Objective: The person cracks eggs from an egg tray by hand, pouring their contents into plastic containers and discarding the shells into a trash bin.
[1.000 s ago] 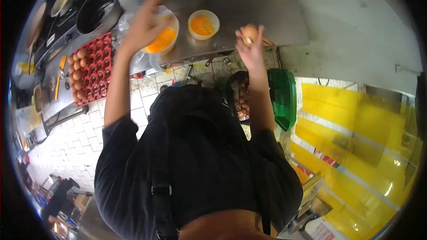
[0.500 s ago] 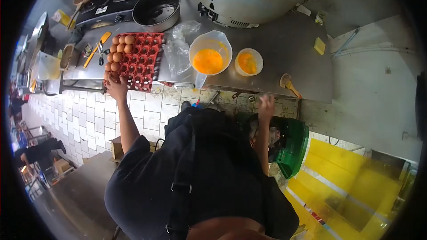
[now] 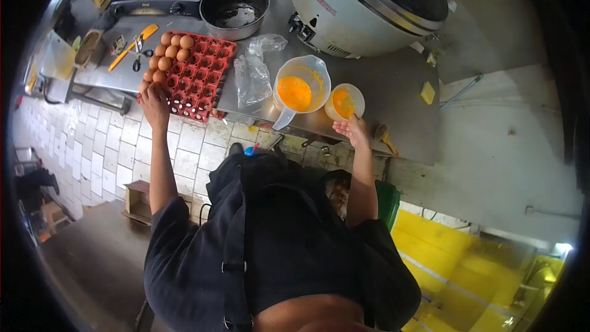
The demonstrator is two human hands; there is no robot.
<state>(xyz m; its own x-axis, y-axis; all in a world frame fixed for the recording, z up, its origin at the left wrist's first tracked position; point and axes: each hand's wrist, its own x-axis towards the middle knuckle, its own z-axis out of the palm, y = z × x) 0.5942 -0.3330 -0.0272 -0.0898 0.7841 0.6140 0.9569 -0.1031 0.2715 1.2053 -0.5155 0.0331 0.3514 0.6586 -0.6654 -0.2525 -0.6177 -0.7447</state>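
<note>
Gotta be a kitchen, and a commercial one by the looks of it. Steel table [image 3: 399, 74], stove [image 3: 145, 9] with a dark pot [image 3: 212, 21] by it, a cooker [image 3: 353, 24] way too big for most homes, a big red tray [image 3: 206, 74] of eggs [image 3: 165, 63], tiled floor [image 3: 110, 141], yellow plastic sheeting [image 3: 439, 267] off to the side.

A red egg tray [image 3: 206, 64] lies slightly askew at the upper left of the frame, whole brown eggs [image 3: 164, 63] clustered along its left side; the lowest is partly covered, so its seating is hard to judge. Near upper centre stands a translucent jug [image 3: 312, 69], handle toward lower left, holding orange-yellow egg; just right, a smaller round tub [image 3: 357, 101] holds more.
</note>
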